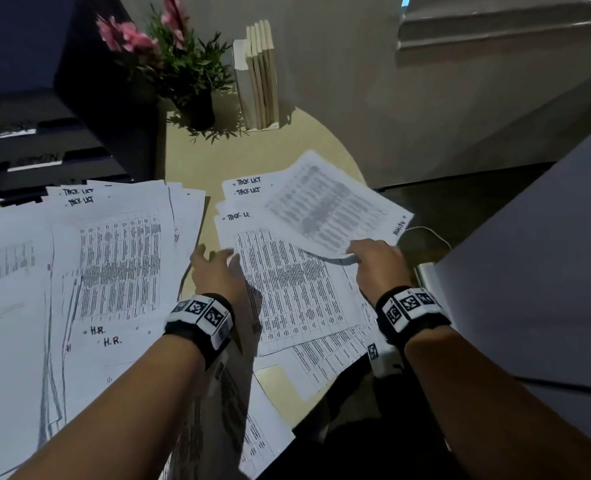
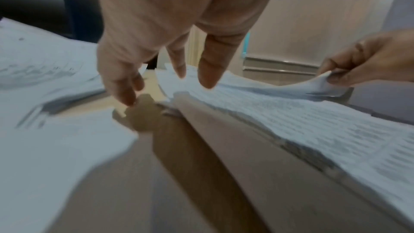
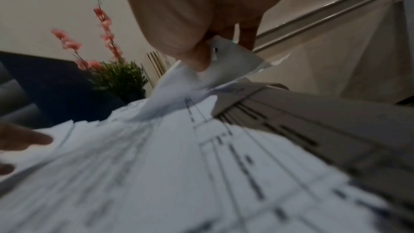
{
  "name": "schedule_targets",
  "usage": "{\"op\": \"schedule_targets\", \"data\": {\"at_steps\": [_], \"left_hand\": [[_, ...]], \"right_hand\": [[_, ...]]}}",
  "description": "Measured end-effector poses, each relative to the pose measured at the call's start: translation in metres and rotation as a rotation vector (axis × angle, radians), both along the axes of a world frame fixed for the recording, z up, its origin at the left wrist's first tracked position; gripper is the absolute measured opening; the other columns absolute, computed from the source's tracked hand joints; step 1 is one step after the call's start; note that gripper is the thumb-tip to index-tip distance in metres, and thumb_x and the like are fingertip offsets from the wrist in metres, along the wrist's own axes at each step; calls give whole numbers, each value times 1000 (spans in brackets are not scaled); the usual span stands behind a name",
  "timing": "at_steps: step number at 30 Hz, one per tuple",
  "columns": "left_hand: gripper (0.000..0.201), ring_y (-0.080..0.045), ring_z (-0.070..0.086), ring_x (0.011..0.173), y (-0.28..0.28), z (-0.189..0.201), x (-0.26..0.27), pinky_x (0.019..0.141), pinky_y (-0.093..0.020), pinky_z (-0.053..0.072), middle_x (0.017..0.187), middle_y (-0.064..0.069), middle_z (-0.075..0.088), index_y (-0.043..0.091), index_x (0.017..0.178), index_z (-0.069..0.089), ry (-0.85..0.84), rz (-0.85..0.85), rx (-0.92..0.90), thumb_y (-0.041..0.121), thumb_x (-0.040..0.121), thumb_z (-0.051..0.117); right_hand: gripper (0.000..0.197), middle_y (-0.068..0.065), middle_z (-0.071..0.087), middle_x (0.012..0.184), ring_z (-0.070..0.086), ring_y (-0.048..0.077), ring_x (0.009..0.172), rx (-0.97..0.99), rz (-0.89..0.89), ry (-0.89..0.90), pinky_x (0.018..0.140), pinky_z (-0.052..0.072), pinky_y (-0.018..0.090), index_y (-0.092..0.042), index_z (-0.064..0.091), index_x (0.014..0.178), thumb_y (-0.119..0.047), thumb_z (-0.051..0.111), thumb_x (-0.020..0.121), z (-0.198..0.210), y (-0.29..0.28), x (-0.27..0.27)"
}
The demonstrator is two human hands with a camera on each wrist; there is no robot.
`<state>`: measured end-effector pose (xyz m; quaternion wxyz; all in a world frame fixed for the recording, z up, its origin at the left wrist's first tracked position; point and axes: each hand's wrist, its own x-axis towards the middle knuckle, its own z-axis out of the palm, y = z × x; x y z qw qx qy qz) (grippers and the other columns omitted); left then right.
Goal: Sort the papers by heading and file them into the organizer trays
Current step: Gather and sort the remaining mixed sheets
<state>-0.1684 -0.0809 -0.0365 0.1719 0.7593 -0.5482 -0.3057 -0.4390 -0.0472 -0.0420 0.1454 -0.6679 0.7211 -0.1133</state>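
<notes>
Papers cover most of a round, pale table [image 1: 308, 140]. At the far left a dark set of organizer trays [image 1: 44, 140] stands at the table's edge, with white sheets showing in its slots. In front of it spreads a wide left pile [image 1: 114, 258] of printed sheets; two near its top are headed "TASK LIST" by hand, and two lower ones are marked "H.R.".

Behind the piles a potted plant [image 1: 186, 71] with pink flowers stands by the wall, and just right of it a row of thin, pale books [image 1: 261, 74] stands upright.

A strip of bare table separates the left pile from a smaller right pile [image 1: 287, 289], whose top sheets also read "TASK LIST". The left hand [image 1: 218, 271] hovers over this strip at the right pile's near-left edge, its fingers [image 2: 208, 70] loosely spread and pointing down, holding nothing; whether a fingertip touches the paper I cannot tell.

Further right, the right hand [image 1: 379, 265] pinches the near corner of a single sheet [image 1: 328, 209] between thumb and fingers [image 3: 247, 36]. That sheet is lifted off the right pile, lies skewed across it and bows upward toward the held corner. Its print is blurred and the word along its right edge cannot be read.
</notes>
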Motion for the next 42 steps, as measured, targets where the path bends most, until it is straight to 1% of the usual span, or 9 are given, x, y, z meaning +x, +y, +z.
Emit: {"op": "schedule_targets", "data": {"at_steps": [5,8,14,18,22,28,31,35,42], "left_hand": [[56,-26,26,145,-27,51,13,118,-45,21,157,-12,26,14,147,41,69,-154,-367,39,96,35],[63,-22,22,147,-34,71,20,120,-48,19,160,-5,24,22,151,32,53,-337,-247,46,95,47],[89,-25,31,144,-5,31,34,116,-44,29,160,-4,26,26,156,12,251,-335,363,43,89,68],[90,-17,56,118,10,7,40,104,-38,41,118,11,59,23,150,32,286,-205,302,46,74,73],[55,-18,60,94,4,0,45,90,-36,45,101,6,63,21,113,58,287,-238,295,54,72,74],[12,-23,65,77,-2,9,36,67,-27,50,87,-6,69,7,102,64,354,82,138,17,94,62],[21,-27,57,76,-8,8,49,65,-28,39,72,-7,54,2,87,53,154,225,136,20,98,56],[23,-31,53,86,-10,0,62,77,-37,41,83,-14,54,-1,90,53,56,214,196,20,98,56],[19,-33,62,83,-4,-5,48,78,-43,54,83,-15,63,12,80,53,253,254,254,23,94,58]], "right_hand": [[38,-6,52,142,34,24,141,-271,188,-216,114,16,43,-25,68,75,12,58,72,14,11,3],[44,-12,36,149,41,12,134,-170,183,-543,109,29,18,-17,66,69,21,44,76,27,13,10],[46,-11,57,64,49,-1,48,127,52,-895,51,31,12,3,69,78,27,29,76,55,7,35],[48,-3,74,83,70,20,82,232,-66,-1062,78,52,29,-5,73,80,23,35,79,52,1,39],[46,7,62,118,44,24,135,238,-167,-1189,104,48,44,-11,78,81,23,47,75,45,-6,38],[56,1,68,89,65,15,79,0,-374,-1376,76,54,26,-17,67,108,26,43,81,41,-15,35],[60,-1,56,93,56,15,84,-18,-514,-1071,72,47,21,-20,60,122,20,38,83,19,-19,23],[50,12,39,138,36,31,131,215,-402,-265,108,34,38,-16,45,143,-13,57,94,3,-10,13],[73,14,33,144,32,34,131,344,-395,4,108,32,43,-13,32,146,-45,65,89,1,-15,25]]}}
